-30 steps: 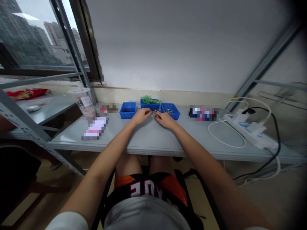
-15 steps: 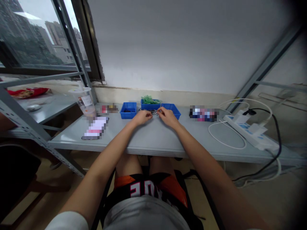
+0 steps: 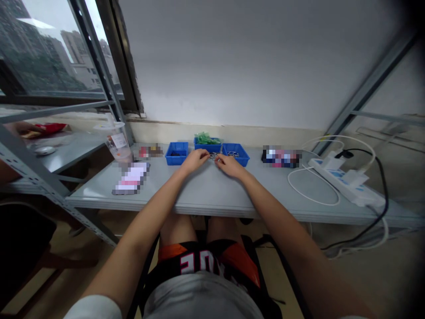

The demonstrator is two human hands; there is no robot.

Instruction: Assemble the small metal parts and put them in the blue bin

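From the head view, both my hands sit at the centre of the frame on the grey table [image 3: 206, 195], fingertips drawn toward each other over a small heap of thin metal clips [image 3: 213, 155] that lies just in front of the middle blue bin [image 3: 207, 146]. My left hand [image 3: 195, 160] has its grip pinched together at the near left edge of the heap, and my right hand [image 3: 228, 165] pinches in from the right; the pieces are too small and blurred for me to tell whether either grip is actually clamped on one. I judge these wire parts to be very light, stiff and springy, likely to tangle and to slip from bare skin, so a fingertip pinch on a single loop end should serve best. Left of centre stands another blue bin [image 3: 177, 153] with something dark inside, and right of centre a third blue bin [image 3: 235, 153] holding more metal bits; green pieces [image 3: 206, 138] pile up in the middle one. Toward the left stand a clear plastic cup [image 3: 116, 141] and a blurred flat object; at the right, a white power strip [image 3: 345, 179] with cables.
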